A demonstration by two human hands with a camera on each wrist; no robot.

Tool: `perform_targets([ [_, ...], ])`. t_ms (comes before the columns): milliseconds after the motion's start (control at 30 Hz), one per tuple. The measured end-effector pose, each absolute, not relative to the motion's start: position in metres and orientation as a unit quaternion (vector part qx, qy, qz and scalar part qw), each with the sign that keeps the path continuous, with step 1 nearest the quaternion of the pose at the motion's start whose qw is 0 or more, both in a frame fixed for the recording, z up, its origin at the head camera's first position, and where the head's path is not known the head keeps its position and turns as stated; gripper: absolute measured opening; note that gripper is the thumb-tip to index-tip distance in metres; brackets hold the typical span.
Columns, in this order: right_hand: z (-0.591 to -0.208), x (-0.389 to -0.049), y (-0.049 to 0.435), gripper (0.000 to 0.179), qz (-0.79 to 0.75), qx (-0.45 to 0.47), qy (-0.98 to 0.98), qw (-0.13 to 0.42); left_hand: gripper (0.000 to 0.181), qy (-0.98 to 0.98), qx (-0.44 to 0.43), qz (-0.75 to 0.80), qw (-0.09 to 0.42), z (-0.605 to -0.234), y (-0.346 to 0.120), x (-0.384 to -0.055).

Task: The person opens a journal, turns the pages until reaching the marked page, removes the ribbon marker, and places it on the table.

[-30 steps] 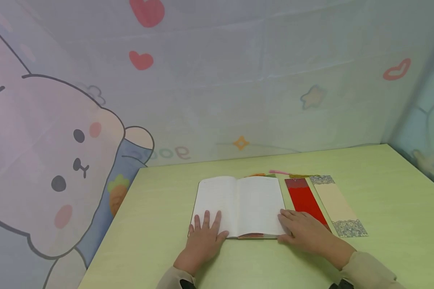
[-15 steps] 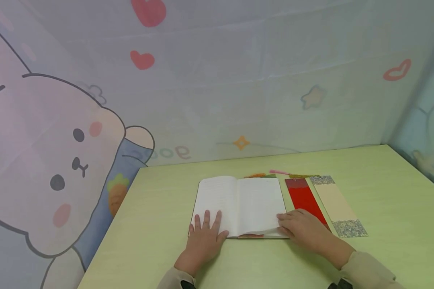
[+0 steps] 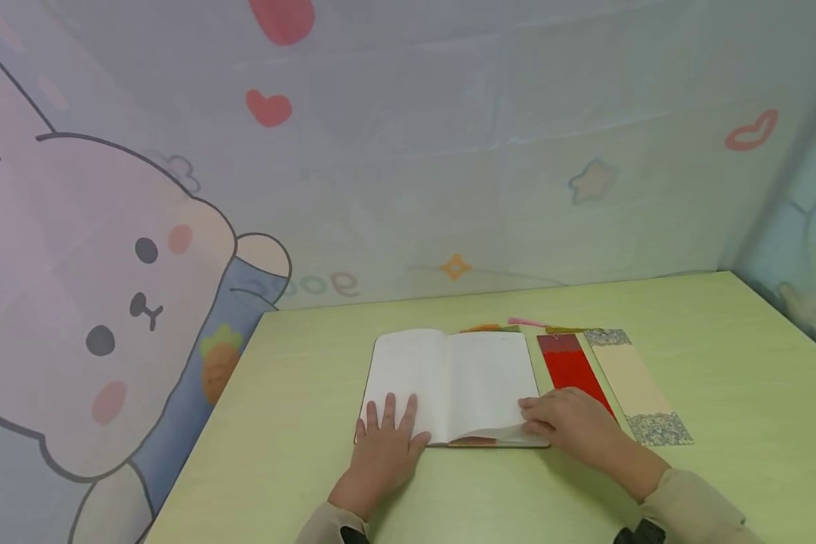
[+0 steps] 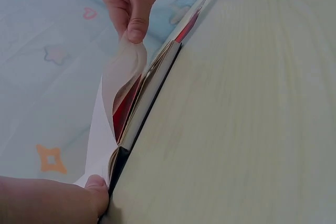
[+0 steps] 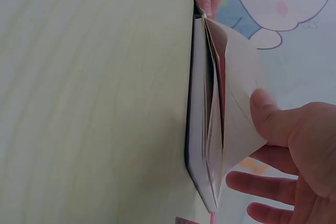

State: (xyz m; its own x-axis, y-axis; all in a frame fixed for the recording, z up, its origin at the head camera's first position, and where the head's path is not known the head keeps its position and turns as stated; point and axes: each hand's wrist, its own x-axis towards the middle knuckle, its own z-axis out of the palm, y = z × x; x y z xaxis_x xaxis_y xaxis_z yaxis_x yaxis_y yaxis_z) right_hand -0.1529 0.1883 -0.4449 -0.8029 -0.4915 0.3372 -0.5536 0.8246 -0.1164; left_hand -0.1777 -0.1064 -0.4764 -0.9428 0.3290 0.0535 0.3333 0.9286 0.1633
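The pale green surface [image 3: 245, 453] is cut off at the bottom of the head view, and at its lower centre lies the open notebook [image 3: 486, 378], its left page partly covered by the left hand [image 3: 384, 453], spread flat, while the right hand [image 3: 571, 423] pinches a lifted page [image 5: 241, 77] near the lower right corner. At lower right lies the cream strip [image 3: 629, 378], beside the red strip [image 3: 571, 370], partly hidden by the right hand; a red sliver [image 4: 126, 111] under the lifted page is too covered to identify.
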Motion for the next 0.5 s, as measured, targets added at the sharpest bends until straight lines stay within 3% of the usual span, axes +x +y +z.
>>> perform_targets([
  [267,-0.4423,-0.1541,0.187,0.03,0.13,0.268,-0.946,0.129,0.061,-0.982,-0.167,-0.086,0.011,-0.4742,-0.1063,-0.1789],
  [500,-0.4439,-0.1497,0.1824,0.035,0.122,0.258,-0.945,0.162,0.076,-0.982,-0.166,-0.093,0.003,-0.4744,-0.1066,-0.1784],
])
